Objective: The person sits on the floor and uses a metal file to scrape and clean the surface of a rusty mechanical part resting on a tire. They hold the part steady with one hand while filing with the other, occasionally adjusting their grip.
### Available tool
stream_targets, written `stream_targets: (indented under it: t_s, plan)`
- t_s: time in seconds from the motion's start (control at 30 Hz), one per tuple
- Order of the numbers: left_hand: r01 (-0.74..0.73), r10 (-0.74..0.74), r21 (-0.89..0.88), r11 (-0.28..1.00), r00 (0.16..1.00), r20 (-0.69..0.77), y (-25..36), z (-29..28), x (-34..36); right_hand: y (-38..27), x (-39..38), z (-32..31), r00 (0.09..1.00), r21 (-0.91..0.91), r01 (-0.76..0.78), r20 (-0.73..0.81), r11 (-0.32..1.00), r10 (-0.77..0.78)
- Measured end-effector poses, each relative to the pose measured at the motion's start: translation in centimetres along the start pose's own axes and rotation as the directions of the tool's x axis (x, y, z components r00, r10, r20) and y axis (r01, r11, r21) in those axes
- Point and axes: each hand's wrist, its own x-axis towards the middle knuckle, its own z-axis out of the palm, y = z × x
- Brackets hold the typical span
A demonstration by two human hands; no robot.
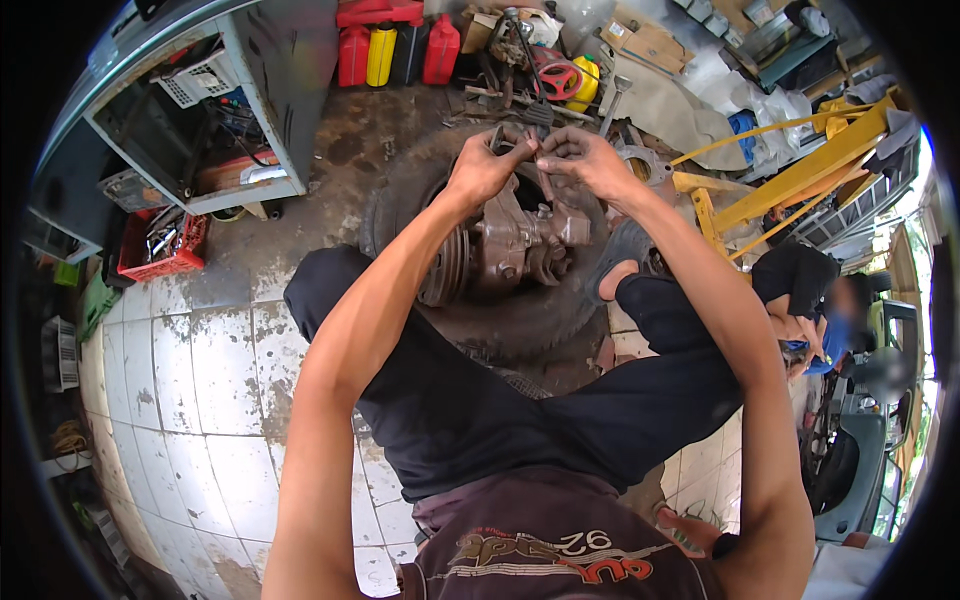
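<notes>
— Nearest, at six o'clock: dark printed shirt [545,545], black trousers [480,400], knees spread over stained white floor tiles [210,370].
— And the hands?
— Both up at twelve o'clock, fingertips meeting. Left hand [485,165] pinched shut on a small dark metal part [522,150]; right hand [585,158] curled closed on that same part from the other side.
— Below them?
— Rusty metal assembly [515,240] with a pulley, resting inside a worn tyre [500,310] flat on the floor, dead centre.
— Around it?
— Red and yellow jerry cans [395,50] at twelve, red crate [160,245] at nine, yellow frame [800,175] at two, another person [810,300] crouched at three.
</notes>
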Motion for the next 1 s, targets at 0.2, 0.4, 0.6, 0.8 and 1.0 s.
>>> stream_targets:
  t_s: [0.2,0.4,0.6,0.8,1.0]
  plan:
    - [-0.096,0.096,0.0,0.995,0.995,-0.026,0.1,-0.9,0.8,-0.8,1.0,-1.1,0.99,-0.058,-0.076,0.113,0.995,0.082]
    - [-0.198,0.199,0.029,0.98,0.979,-0.039,-2.8,-0.8,2.2,0.0,3.0,-0.1,0.989,-0.134,0.001,0.147,0.991,0.019]
    - [-0.013,0.013,0.005,1.0,0.999,-0.039,-2.3,-1.7,3.4,2.9,5.7,0.1,0.972,-0.057,0.019,0.234,0.998,-0.005]
    - [-0.058,0.094,0.216,0.975,0.982,-0.163,-3.6,-1.4,4.7,4.5,6.8,-0.6,0.979,-0.013,0.026,0.203,1.0,-0.023]
    - [-0.151,0.223,0.253,0.956,0.931,-0.288,-5.8,0.5,6.0,5.9,6.3,-0.3,0.989,0.075,0.14,0.026,0.987,-0.143]
